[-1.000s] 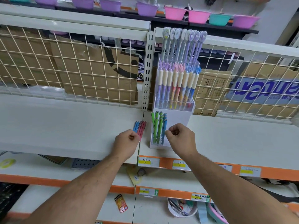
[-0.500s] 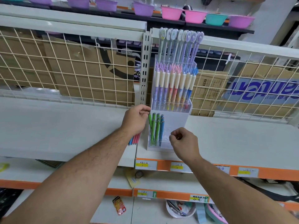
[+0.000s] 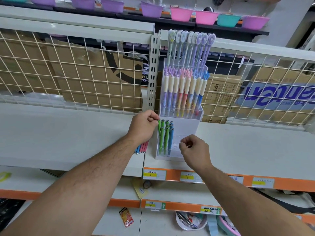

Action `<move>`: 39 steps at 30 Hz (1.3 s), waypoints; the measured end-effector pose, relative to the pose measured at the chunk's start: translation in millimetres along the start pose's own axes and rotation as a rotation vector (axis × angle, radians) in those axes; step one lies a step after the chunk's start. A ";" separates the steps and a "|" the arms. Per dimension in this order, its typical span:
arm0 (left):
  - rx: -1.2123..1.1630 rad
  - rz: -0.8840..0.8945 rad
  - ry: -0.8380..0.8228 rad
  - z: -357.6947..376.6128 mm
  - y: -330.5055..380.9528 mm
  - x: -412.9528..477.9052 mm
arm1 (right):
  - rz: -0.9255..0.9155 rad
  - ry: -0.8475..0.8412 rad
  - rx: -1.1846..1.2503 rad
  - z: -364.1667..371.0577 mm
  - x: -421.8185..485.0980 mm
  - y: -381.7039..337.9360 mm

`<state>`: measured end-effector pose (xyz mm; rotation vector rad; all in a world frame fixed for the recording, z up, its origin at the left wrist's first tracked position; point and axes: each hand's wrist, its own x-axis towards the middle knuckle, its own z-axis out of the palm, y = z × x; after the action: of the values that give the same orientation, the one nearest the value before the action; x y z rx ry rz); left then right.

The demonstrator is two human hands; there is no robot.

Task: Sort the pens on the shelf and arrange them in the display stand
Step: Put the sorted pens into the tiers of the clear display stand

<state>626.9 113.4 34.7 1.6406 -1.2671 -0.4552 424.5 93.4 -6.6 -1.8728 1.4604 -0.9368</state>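
Right hand (image 3: 194,150), nearest us: fingers curled in, thumb against forefinger, nothing visible in the pinch. It hovers low at the clear front of the display stand (image 3: 185,126); we cannot tell whether it touches.

Under our left wrist, just left of the stand, loose pens (image 3: 141,148) lie side by side on the shelf (image 3: 68,137). They are blue and pink, mostly hidden by the forearm.

Left hand (image 3: 143,128), a little farther off and up-left of the right hand: it pinches the top of a green pen (image 3: 159,129). This is the leftmost pen in the stand's front row, and it leans slightly. To the right of that pinch, more green and blue pens (image 3: 166,138) stand upright in the same row.

Beyond both hands, the middle row holds pastel pens with cream grips (image 3: 184,86). Behind these rise taller pens with oval toppers (image 3: 190,46).

Past the stand is a wire grid (image 3: 95,77), with cardboard boxes (image 3: 219,92) behind it. Farthest and highest is a line of purple, pink and teal bowls (image 3: 180,13).
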 end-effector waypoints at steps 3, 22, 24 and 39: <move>-0.002 0.054 -0.029 -1.1 5.5 -2.6 | 0.002 0.002 -0.004 0.1 0.1 0.1; 0.118 0.143 -0.026 0.5 6.7 -11.4 | -0.006 -0.015 -0.020 -1.9 -1.6 1.2; 0.115 0.147 -0.031 0.3 6.5 -11.4 | -0.007 -0.016 -0.022 -2.2 -1.7 1.0; 0.058 0.131 -0.033 0.5 0.4 -12.0 | -0.006 -0.013 -0.003 -3.4 -3.0 0.6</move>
<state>621.6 123.8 31.8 1.5925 -1.4142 -0.3691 420.9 96.1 -5.6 -1.8825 1.4500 -0.9243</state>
